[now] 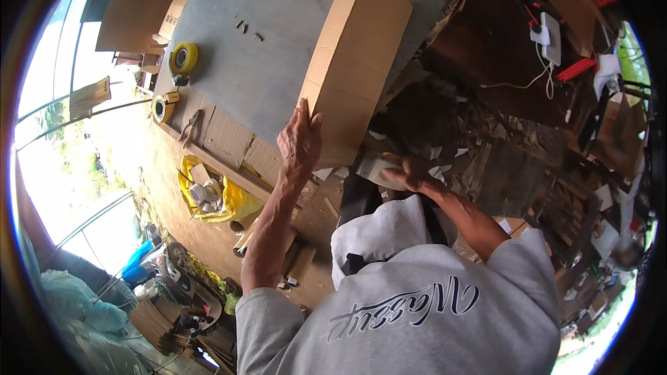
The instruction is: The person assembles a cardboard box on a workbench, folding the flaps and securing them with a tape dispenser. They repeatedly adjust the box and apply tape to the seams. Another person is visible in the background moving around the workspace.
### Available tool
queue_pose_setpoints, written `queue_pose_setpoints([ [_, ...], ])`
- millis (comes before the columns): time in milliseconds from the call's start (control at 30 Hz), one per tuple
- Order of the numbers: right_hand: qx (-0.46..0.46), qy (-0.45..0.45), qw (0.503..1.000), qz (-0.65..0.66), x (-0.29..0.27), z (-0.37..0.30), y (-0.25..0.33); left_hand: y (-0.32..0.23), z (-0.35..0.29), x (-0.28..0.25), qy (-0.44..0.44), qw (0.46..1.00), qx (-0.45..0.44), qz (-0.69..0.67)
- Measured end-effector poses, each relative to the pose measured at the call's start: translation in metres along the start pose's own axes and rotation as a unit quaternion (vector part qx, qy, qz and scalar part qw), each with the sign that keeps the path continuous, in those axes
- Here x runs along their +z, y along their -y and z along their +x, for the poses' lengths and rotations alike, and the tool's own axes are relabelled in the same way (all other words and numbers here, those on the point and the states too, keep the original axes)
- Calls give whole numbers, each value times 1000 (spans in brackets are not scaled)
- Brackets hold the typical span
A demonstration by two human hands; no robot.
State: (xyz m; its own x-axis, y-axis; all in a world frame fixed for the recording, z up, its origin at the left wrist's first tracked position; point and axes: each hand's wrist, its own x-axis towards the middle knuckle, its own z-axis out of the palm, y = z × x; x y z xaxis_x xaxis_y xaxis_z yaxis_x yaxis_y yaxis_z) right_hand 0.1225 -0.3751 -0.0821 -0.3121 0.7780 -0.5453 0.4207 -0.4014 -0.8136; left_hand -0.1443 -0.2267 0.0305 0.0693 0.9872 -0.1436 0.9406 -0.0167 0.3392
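Note:
A long brown cardboard box lies slantwise on the grey tabletop, its near end at the table's edge. My left hand rests against the left side of its near end, fingers stretched along the cardboard and thumb on the upper face. Just right of that end, low beside the table, my right hand is closed around a pale, wide, rounded thing with a yellowish edge. It looks like a roll of packing tape, but the fingers and blur hide part of it.
A yellow tape roll, another tape roll and pliers lie along the table's left side. Below hangs a yellow bag holding used tape cores. Cardboard scraps litter the floor at right, near a dark board and white power strip.

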Motion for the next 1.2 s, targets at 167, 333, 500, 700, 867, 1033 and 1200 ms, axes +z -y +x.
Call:
queue_pose_setpoints([
  [167, 70, 29, 996, -49, -26, -19, -39, 18, 11, -2, -27, 1000, 11, 12],
  [333, 63, 33, 996, -47, -4, -1, -60, 37, 28, -30, 16, 998, -44, -34],
  [500, 47, 44, 996, -56, 37, 34, -96, 61, 43, -54, 24, 986, -60, -155],
  [700, -69, 15, 994, -85, 35, 69, 43, 139, 95, -77, 89, 978, -109, -156],
  [867, -144, 22, 988, -48, 60, 128, 168, 217, 149, -41, -11, 964, -137, -229],
  [1033, -148, -17, 989, -11, 72, 140, 169, 213, 144, -4, -42, 950, -118, -286],
  [1200, -105, 17, 994, -18, 55, 122, 158, 188, 90, 24, 14, 954, 36, -299],
])
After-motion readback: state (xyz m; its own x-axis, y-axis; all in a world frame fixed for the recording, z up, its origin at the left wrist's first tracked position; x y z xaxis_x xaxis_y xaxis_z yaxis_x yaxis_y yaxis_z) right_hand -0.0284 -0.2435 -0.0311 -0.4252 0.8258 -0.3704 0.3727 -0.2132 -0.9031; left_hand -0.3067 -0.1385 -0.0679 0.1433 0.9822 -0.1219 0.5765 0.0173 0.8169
